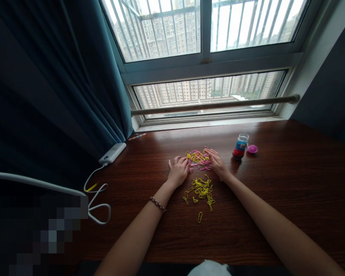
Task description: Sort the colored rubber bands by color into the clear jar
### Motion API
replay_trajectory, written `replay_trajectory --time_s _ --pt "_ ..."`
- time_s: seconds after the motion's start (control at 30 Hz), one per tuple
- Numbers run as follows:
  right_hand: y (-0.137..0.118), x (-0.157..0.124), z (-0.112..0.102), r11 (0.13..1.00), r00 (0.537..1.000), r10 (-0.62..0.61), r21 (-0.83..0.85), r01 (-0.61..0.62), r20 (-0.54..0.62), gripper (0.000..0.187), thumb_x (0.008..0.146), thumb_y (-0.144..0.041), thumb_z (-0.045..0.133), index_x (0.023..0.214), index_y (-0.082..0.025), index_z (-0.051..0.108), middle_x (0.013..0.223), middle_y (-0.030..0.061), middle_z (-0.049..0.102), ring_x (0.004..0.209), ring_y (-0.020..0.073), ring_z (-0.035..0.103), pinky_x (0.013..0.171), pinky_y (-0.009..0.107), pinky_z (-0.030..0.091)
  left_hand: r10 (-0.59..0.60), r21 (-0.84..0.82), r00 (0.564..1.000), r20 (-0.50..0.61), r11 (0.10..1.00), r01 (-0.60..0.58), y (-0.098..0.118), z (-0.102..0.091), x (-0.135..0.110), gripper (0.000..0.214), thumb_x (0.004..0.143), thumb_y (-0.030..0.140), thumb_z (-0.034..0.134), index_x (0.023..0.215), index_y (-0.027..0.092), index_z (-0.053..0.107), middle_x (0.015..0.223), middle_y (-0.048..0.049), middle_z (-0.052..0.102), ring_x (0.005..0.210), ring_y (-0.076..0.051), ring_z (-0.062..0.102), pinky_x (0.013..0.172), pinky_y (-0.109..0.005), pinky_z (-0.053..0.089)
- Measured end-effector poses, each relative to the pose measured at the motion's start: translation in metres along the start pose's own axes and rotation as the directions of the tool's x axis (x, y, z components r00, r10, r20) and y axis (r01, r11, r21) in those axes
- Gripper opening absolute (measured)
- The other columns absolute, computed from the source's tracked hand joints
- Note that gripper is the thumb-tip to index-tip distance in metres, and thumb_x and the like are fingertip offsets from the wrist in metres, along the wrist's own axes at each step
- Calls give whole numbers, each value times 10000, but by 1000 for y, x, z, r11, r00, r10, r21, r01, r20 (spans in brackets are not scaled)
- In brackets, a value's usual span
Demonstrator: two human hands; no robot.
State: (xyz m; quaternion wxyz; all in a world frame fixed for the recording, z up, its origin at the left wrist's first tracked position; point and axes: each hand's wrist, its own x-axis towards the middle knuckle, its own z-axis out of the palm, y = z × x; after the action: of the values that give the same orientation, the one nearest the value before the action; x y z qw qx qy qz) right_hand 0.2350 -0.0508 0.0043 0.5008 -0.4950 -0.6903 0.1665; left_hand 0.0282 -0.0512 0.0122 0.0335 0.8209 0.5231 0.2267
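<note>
Flanking the mixed pile (197,157) of pink and yellow loops on the bench (149,161), the left hand (178,171) meets its left edge and the right hand (217,163) its right edge, so neither is clearly nearer and the pile's longer spread runs crosswise from one grip to the other. Left fingers are splayed and right fingers lie closer together, but whether either grip pinches a loop I cannot tell. An all-yellow cluster (202,188) lies on the person's side of the pile, apart from it.
</note>
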Motion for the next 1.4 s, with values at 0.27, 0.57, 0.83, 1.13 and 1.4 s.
replay_trajectory --time_s 0.27,0.57,0.83,1.13,1.4 --pt "-22 -8 -13 942 949 227 297 -156 -220 450 833 -489 378 829 -173 699 866 72 689 867 218 618 845 354 440 -32 -165 981 -194 986 0 -9 2 4 230 837 241 437 986 172 597 1054 -89 603 1052 -223 480 937 -449 343" --pt "-25 -9 -10 738 942 335 615 -279 26 502 765 -546 463 588 -130 681 591 86 668 517 154 605 592 285 481 -333 -539 903 -273 830 143 -24 5 6 111 725 266 592 789 176 590 732 -26 645 673 -143 614 654 -257 482" --pt "-40 -12 -14 686 851 149 567 -455 503 580 772 -555 437 461 -102 622 584 105 660 405 106 543 391 202 360 -376 -668 900 -220 731 142 -21 4 5 244 705 320 624 893 172 575 708 -37 676 657 -159 644 638 -253 487" --pt "-27 -10 -10 690 932 222 628 -359 288 589 735 -616 440 586 -99 677 576 100 655 414 112 545 420 219 388 -442 -724 873 -205 669 168 -26 6 7 239 696 314 626 868 148 614 698 -48 681 646 -169 652 634 -264 502" --pt "-26 -11 -9 702 927 268 605 -375 263 610 725 -643 424 603 -100 675 601 100 663 426 112 548 439 219 378 -464 -719 851 -245 676 161 -27 7 8 202 666 236 642 846 146 657 793 -64 689 744 -176 649 710 -287 514"
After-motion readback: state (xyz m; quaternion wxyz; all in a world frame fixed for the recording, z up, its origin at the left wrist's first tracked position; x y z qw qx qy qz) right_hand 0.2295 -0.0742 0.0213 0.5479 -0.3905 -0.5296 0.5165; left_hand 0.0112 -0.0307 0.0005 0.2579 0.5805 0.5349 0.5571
